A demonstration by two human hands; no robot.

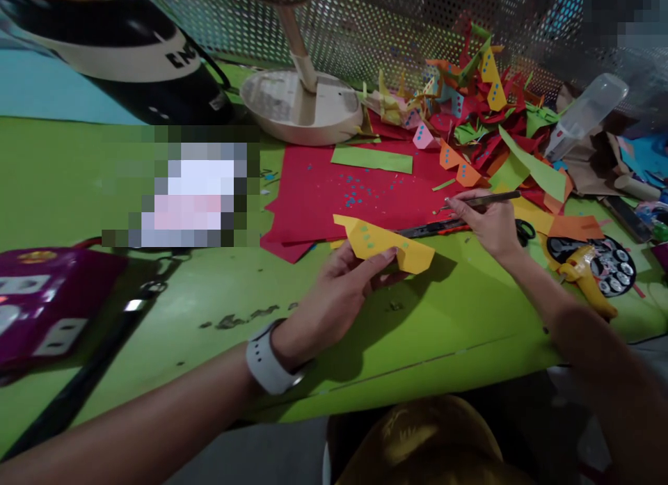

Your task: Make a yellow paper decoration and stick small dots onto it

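My left hand (344,283), a white watch band at its wrist, pinches a folded yellow paper cutout (417,257) between thumb and fingers. A few blue-green dots show on the cutout's face. My right hand (485,220) is closed round slim dark metal tweezers (498,197), whose tip points left over a red paper sheet (307,200). Tiny blue paper bits (353,191) lie scattered on that sheet. Just below the right hand is a long black and red tool (435,227), partly covered by the fingers. A green paper strip (373,159) rests along the sheet's far edge.
Colourful paper cutouts (490,81) are heaped at the back right, beside a clear plastic bottle (589,113). A fan base (323,123) and a black-and-white container (136,60) stand behind. On the left are a purple socket box (52,304), a black strap (99,360) and a blurred-out object.
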